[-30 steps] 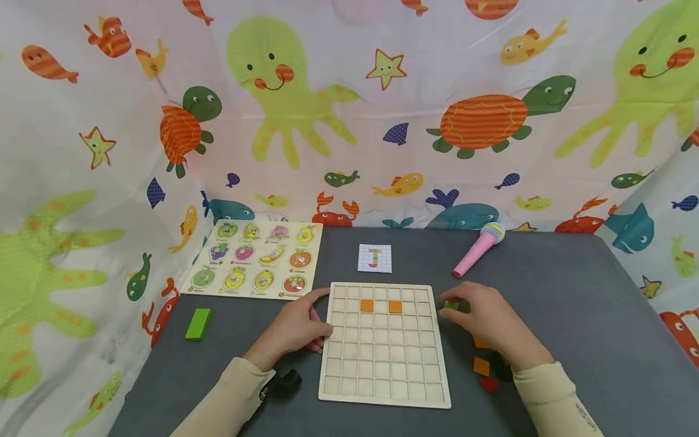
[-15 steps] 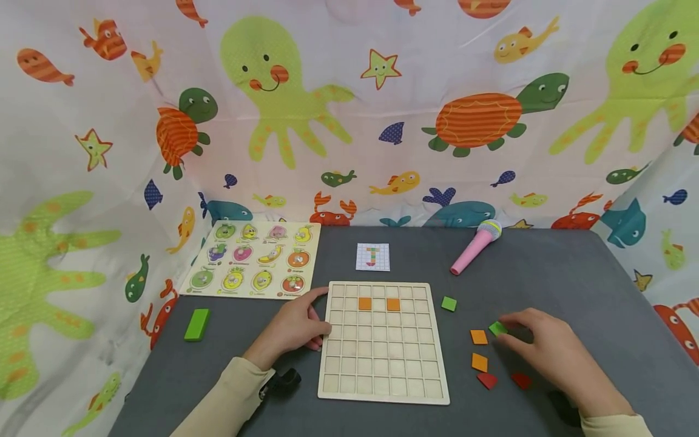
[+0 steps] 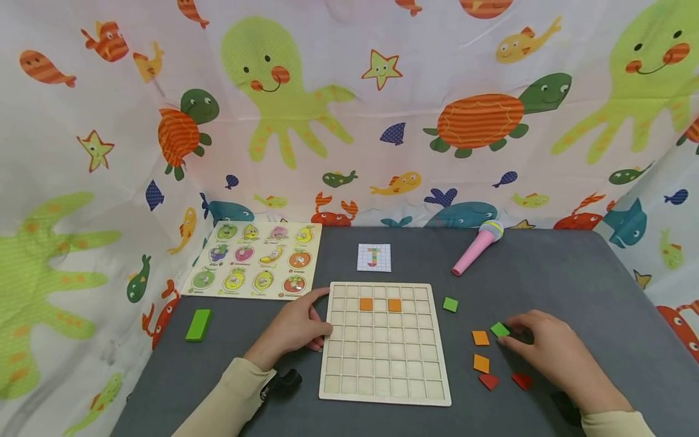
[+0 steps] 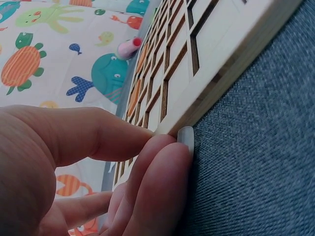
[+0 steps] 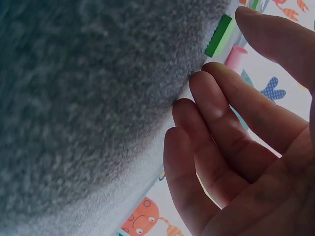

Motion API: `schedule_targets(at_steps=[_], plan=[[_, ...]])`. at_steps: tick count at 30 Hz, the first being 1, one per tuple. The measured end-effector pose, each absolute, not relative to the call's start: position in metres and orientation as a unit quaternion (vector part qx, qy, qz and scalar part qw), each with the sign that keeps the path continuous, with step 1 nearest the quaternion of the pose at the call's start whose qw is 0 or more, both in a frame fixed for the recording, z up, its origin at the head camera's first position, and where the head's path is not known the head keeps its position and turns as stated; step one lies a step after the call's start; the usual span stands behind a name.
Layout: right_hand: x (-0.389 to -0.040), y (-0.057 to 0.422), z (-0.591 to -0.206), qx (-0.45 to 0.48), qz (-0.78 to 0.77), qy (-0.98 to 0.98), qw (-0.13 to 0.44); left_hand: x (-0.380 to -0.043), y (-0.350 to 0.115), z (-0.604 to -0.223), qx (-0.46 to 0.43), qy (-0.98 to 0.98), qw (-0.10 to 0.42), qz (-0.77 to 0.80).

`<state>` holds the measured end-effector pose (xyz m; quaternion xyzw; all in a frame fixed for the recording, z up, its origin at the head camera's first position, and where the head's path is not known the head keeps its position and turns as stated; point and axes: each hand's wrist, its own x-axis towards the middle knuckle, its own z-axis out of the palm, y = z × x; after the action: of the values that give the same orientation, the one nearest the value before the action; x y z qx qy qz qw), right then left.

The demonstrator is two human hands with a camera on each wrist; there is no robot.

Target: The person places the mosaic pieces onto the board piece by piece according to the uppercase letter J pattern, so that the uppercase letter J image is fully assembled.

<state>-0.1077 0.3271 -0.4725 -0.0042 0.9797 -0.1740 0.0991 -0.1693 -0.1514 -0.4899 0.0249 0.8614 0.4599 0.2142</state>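
A wooden grid board (image 3: 382, 349) with two orange square tiles (image 3: 366, 304) in its cells lies in front of me. My left hand (image 3: 291, 325) grips its left edge; in the left wrist view, the thumb and curled fingers meet at the board's rim (image 4: 197, 105). To the right, my right hand (image 3: 551, 346) is at a green square tile (image 3: 499, 329), thumb and index finger on either side of it. The right wrist view has this tile (image 5: 219, 37) on the table, with gaps between it and the fingertips. Another green tile (image 3: 450, 304) lies beside the board.
Two orange tiles (image 3: 481, 363) and two red pieces (image 3: 521, 381) lie near my right hand. Behind the board are a small pattern card (image 3: 374, 258) and a pink toy microphone (image 3: 477, 249). A fruit puzzle board (image 3: 253, 261) and a green block (image 3: 198, 325) are on the left.
My right hand has let go of a green tile beside the board's upper right and moved right and nearer to the other green tile. My left hand stays at the board.
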Motion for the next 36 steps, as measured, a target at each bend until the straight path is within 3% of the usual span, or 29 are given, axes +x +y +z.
schedule_targets(at_steps=[24, 36], plan=[[-0.115, 0.320, -0.475, -0.006, -0.172, 0.981, 0.087, -0.170, -0.154, -0.495, 0.033, 0.863, 0.208, 0.460], [-0.143, 0.257, -0.461, -0.073, -0.216, 0.973, 0.043, -0.170, -0.154, -0.493, 0.026, 0.867, 0.208, 0.452]])
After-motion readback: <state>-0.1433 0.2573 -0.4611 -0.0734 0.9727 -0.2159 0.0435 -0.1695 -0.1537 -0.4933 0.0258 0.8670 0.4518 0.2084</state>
